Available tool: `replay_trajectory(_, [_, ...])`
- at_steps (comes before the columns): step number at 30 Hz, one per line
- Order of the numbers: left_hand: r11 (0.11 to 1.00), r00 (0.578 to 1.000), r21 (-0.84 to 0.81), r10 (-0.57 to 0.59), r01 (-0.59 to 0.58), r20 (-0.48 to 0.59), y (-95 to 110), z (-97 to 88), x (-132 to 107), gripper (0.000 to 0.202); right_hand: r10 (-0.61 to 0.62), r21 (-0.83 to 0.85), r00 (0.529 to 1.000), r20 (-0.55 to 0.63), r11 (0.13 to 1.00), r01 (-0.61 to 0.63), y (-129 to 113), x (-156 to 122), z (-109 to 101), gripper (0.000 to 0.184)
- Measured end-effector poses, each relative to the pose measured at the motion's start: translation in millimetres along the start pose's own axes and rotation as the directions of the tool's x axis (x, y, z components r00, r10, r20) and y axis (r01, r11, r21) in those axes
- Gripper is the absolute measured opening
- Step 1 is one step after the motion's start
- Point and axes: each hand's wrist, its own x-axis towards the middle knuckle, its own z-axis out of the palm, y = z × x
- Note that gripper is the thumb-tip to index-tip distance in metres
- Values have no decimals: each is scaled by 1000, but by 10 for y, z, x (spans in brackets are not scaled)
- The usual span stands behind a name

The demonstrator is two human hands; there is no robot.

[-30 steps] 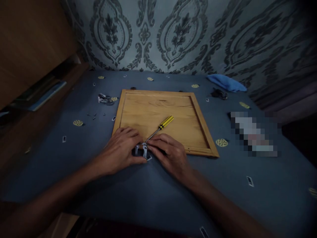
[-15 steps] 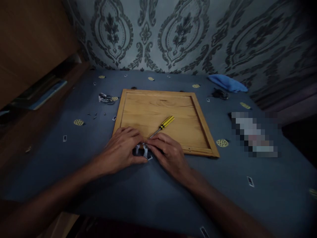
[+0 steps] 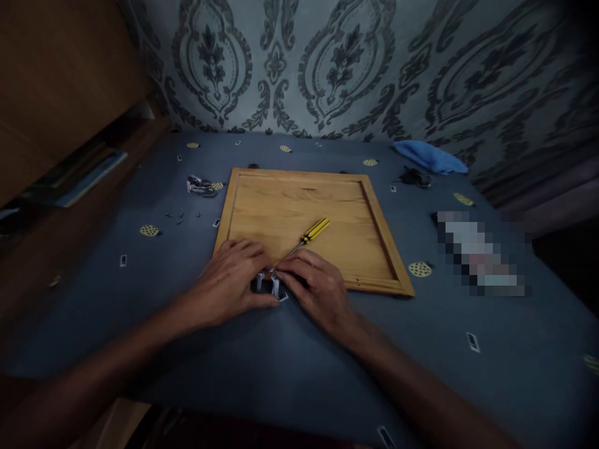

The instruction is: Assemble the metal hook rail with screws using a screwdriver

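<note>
A framed wooden panel (image 3: 281,202) lies flat on the blue patterned cloth. At its near edge, left of the middle, my left hand (image 3: 231,274) steadies a silver metal hinge (image 3: 275,285), fingers over the frame and thumb below. My right hand (image 3: 321,287) is closed in a pinch at the same hinge; whatever sits between its fingertips is too small to make out. Just beyond, a yellow-and-black screwdriver (image 3: 316,231) rests on the panel, its shaft tip partly hidden near my right fingers.
Left of the panel lie another metal hinge (image 3: 201,186) and several small screws (image 3: 180,218). A blue cloth (image 3: 430,156), a dark object (image 3: 415,177) and a blurred-out item (image 3: 477,252) are on the right. Patterned wall behind, wooden cabinet (image 3: 70,81) at left.
Almost nothing differs. The fingertips of my right hand have shifted slightly at the hinge; my left hand, the panel and the screwdriver stay where they were.
</note>
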Motion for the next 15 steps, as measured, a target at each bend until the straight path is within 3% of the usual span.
replay_trajectory(15, [1000, 1000, -15, 19, -18, 3, -12, -2, -10, 37, 40, 52, 998, 38, 998, -42, 13, -14, -28, 19])
